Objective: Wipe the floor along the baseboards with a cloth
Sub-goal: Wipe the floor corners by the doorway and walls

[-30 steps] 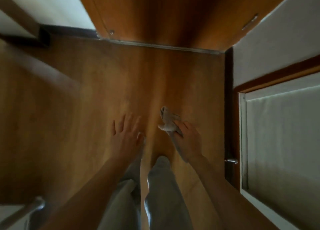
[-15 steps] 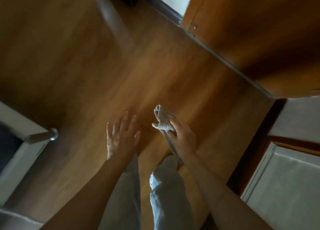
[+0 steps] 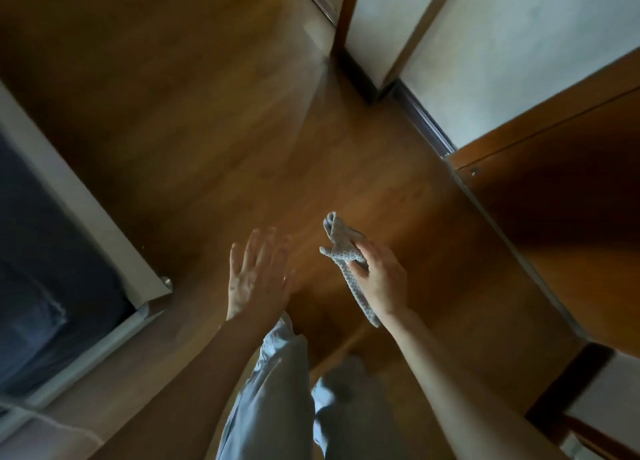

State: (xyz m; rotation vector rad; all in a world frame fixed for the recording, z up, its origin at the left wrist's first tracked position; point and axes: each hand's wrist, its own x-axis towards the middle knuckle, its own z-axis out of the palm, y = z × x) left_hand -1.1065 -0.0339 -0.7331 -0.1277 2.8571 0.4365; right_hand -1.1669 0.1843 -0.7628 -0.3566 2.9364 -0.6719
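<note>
My right hand (image 3: 382, 279) grips a grey dotted cloth (image 3: 341, 248), held in the air above the wooden floor (image 3: 225, 154). The cloth's ends stick out above and below my fingers. To its left, my left hand (image 3: 258, 276) hovers with straight, spread fingers and holds nothing. A dark baseboard (image 3: 424, 120) runs along the foot of the pale wall at the upper right, well ahead of both hands. Both hands are blurred by motion.
A wooden door (image 3: 554, 196) stands at the right, its bottom edge just above the floor. A white bed frame (image 3: 90, 210) with dark blue bedding fills the left side. My legs in light trousers (image 3: 277, 390) stand below the hands.
The view has swung left: the door slid to the right, the wall corner and baseboard came into sight, and the bed moved further in. Both hands kept their pose and the cloth stayed gripped.
</note>
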